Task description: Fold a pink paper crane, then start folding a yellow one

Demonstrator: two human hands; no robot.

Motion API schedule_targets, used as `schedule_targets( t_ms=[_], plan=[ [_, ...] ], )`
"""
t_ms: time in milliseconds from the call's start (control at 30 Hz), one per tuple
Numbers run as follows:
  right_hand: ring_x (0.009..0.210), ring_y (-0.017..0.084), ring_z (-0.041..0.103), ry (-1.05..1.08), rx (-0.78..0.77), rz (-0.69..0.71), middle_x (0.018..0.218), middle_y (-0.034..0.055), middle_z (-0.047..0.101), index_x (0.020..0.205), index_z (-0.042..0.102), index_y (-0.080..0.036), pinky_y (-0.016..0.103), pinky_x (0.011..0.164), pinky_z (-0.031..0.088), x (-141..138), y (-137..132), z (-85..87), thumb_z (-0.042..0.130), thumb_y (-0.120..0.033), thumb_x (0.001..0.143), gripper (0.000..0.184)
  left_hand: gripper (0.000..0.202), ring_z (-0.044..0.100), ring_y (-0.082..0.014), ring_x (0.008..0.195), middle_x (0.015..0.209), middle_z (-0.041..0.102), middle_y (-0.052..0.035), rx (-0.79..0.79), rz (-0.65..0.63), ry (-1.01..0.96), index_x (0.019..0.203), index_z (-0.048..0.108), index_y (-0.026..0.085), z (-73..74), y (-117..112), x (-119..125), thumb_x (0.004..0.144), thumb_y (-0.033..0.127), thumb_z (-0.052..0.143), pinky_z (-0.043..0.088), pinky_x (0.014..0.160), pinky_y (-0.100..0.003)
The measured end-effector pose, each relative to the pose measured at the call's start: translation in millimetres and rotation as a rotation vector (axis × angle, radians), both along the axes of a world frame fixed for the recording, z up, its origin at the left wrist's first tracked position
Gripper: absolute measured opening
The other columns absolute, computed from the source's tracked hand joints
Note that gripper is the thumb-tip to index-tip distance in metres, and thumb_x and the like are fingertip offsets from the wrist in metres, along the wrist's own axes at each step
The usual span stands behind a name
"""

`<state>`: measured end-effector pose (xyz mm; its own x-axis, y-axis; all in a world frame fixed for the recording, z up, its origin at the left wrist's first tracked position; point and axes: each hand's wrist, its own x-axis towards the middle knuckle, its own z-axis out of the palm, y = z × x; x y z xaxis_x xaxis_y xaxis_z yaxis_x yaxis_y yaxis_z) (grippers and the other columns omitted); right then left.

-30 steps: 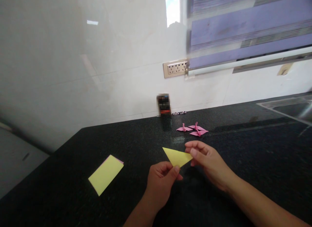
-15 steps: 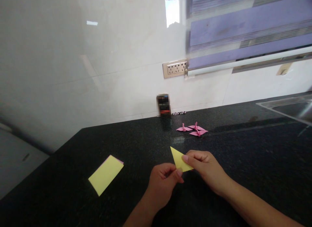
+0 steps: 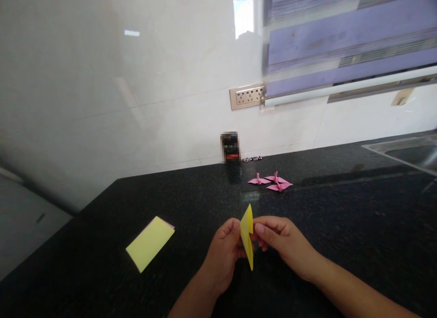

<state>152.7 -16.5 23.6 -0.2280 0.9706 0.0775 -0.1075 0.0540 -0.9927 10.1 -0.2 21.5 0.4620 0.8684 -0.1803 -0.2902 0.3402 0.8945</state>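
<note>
A folded piece of yellow origami paper (image 3: 246, 233) is held on edge above the dark counter, its layers slightly parted on the right side. My left hand (image 3: 225, 249) pinches it from the left, thumb on the near face and fingers behind. On the other side my right hand (image 3: 285, 240) has thumb and forefinger closed together at the paper's right edge; its other fingertips are partly hidden behind the paper. Beyond the hands lie three pink folded paper cranes (image 3: 279, 187) grouped close together. Over to the left rests a stack of yellow paper (image 3: 150, 245) with a pink sheet's edge showing underneath.
The black speckled counter (image 3: 191, 195) runs back to a pale tiled wall. A small blurred-out dark box (image 3: 231, 147) stands against the wall, beside a beaded strand (image 3: 252, 159). A sink (image 3: 409, 149) is set in at the right, and a socket panel (image 3: 247, 96) sits above.
The yellow paper has turned from lying flat as a triangle to standing on edge with its layers parting. My left hand has shifted its grip upward along it; the right stays close to its edge.
</note>
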Motion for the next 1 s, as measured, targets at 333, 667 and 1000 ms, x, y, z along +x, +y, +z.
schedule_targets(
  t_ms=[333,667,1000],
  plan=[
    [0.055,0.008,0.051,0.171,-0.033,0.029,0.064,-0.0021,0.06,0.086,0.064,-0.019,0.019,0.052,0.041,-4.7,-0.7,1.4,0.064,-0.026,0.067,0.021,0.027,0.048,-0.0092,0.055,0.061,0.051,0.0012,0.001,0.013,0.05,0.07,0.047,0.015,-6.8,1.9,-0.8,0.08,0.039,0.042,0.039,0.05,-0.021],
    [0.06,0.01,0.054,0.078,-0.041,-0.002,0.071,0.0017,0.063,0.088,0.063,-0.016,0.021,0.054,0.041,-1.8,-0.3,0.4,0.06,-0.032,0.071,0.024,0.028,0.046,-0.0084,0.052,0.059,0.05,0.0021,0.041,0.047,0.059,0.068,0.05,0.015,-9.0,4.0,-0.4,0.078,0.04,0.045,0.038,0.049,-0.02],
    [0.058,0.01,0.051,0.005,-0.029,-0.033,0.067,0.0015,0.06,0.089,0.063,-0.015,0.021,0.052,0.04,-1.0,0.6,-0.9,0.055,-0.035,0.074,0.026,0.029,0.048,-0.0093,0.051,0.06,0.053,0.0009,0.059,0.039,0.079,0.069,0.05,0.015,-8.9,2.9,-0.3,0.077,0.042,0.045,0.037,0.05,-0.021]
  ],
)
